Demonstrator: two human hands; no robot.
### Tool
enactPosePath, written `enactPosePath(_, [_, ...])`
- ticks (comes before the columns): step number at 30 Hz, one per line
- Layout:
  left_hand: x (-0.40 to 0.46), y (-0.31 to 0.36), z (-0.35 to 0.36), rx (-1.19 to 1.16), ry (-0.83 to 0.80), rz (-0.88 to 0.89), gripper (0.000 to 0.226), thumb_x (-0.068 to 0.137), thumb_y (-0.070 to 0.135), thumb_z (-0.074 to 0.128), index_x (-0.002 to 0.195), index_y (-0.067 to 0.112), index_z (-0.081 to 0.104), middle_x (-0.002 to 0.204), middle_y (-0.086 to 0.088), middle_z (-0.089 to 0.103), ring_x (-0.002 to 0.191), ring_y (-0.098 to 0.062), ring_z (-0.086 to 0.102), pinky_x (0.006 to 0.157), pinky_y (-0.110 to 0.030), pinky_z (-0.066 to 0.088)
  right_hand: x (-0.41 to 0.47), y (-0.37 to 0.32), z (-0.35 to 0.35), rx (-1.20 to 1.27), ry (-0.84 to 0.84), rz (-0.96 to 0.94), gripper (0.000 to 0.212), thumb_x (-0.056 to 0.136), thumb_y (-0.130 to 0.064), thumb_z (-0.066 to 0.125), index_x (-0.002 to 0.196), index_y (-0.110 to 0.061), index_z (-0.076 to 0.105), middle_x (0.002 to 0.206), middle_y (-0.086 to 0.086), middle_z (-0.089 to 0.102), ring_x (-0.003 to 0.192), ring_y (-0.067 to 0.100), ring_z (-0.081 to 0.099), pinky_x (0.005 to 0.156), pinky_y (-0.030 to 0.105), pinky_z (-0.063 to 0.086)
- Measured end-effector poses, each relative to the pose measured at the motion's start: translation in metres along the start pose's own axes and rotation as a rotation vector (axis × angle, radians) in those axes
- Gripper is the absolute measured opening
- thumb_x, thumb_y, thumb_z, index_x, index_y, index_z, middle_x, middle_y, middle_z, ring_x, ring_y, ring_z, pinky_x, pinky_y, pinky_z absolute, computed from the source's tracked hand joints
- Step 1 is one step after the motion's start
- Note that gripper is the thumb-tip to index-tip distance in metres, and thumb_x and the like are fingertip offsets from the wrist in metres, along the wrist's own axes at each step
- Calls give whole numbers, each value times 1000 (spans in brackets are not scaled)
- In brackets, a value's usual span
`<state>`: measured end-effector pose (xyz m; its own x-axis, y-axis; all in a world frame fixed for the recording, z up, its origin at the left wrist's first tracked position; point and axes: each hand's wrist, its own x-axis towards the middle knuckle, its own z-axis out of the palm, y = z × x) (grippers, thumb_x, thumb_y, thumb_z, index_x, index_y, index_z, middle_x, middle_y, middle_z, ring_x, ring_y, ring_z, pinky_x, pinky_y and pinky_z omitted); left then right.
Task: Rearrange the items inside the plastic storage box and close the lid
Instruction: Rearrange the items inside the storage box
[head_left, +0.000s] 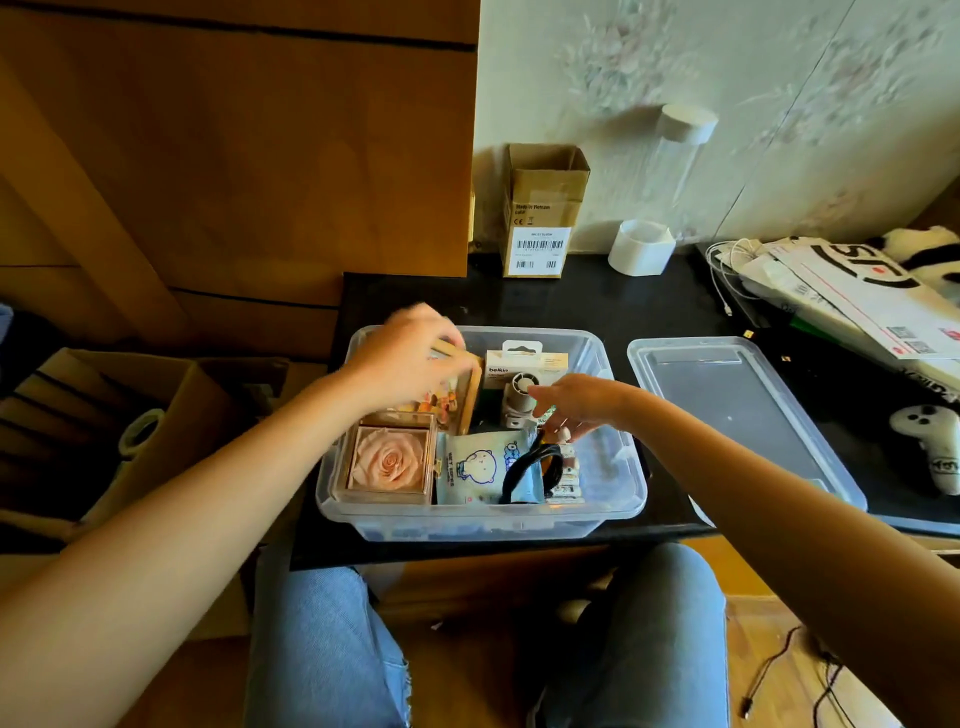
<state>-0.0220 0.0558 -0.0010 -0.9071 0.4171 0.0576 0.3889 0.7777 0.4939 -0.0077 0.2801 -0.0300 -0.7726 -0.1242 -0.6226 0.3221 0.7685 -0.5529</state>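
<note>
A clear plastic storage box (618, 483) stands open on a black table. Inside lie a pink rose in a clear case (387, 460), a pale wet wipes pack (475, 467), a black cable (535, 467), a white Belkin package (524, 364) and a small grey fan (517, 397). My left hand (402, 361) grips the top of a wooden picture frame (460, 395) that stands on edge at the box's back left. My right hand (576, 405) reaches into the middle of the box, fingers curled over small items beside the cable. The clear lid (727, 410) lies flat to the right.
A brown cardboard box (543, 208) and a white cup (641, 247) stand at the back of the table. Envelopes and white cables (852, 291) are piled at the right. A white game controller (935, 441) lies past the lid. An open carton (130, 415) sits on the floor at left.
</note>
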Motion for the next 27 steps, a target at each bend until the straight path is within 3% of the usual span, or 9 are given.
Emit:
enactPosePath(2, [3,-15,-9,102,143,-132,38,87,36,62,122,22,54,129,-5,48,115,-22,49,88,-35,43,3,-4,6,-93,7,28,54,99,-44,32,117,1,58,111,20,64,79,21,59,83,31,50])
enactPosePath(6, [5,-29,1,193,-125,-390,76,85,37,67,143,15,23,132,-12,46,104,-25,55,72,-33,48,10,-9,23,-257,-23,28,67,97,-54,25,120,0,56,98,22,63,87,27,59,88,35,46])
enactPosePath(8, [5,-33,11,75,-118,-432,77,84,30,69,143,13,22,135,-13,43,106,-24,55,76,-33,51,12,-8,30,-289,-13,-4,64,97,-54,26,119,0,55,109,24,62,96,28,60,94,37,44])
enactPosePath(10, [5,-36,13,-87,-32,-480,66,84,23,69,138,13,34,131,-12,48,107,-26,57,80,-36,51,12,-7,35,-314,24,-39,59,97,-52,29,118,-3,54,111,20,62,102,29,60,93,35,44])
enactPosePath(14, [6,-38,4,-157,94,-425,46,83,20,67,127,18,52,118,-7,62,99,-26,62,83,-39,53,13,-3,35,-258,12,-76,48,99,-43,33,120,-5,52,107,16,61,100,26,59,83,28,41])
enactPosePath(18, [7,-39,-19,-457,265,-326,48,85,11,66,129,17,47,119,-5,59,103,-24,62,78,-39,55,16,3,34,-255,75,-84,49,98,-43,37,113,-2,59,98,14,60,93,25,58,83,29,41])
enactPosePath(21, [4,-38,-29,-580,342,-220,42,85,5,66,116,24,45,118,-2,58,105,-20,60,73,-31,55,20,5,37,-225,124,-120,36,94,-35,51,104,-4,66,83,10,59,76,18,53,72,25,43])
enactPosePath(24, [1,-38,-27,-553,348,-192,43,84,3,66,112,26,43,120,-4,58,107,-20,59,77,-35,55,22,1,37,-204,214,-243,18,89,-23,59,97,-11,70,96,7,68,80,13,54,73,21,42])
enactPosePath(27, [-2,-41,-21,-518,365,-191,43,83,1,67,112,22,44,117,-3,57,106,-20,59,78,-33,54,22,-11,39,-246,258,-373,17,88,-17,59,99,-15,72,102,0,69,82,8,54,70,13,40])
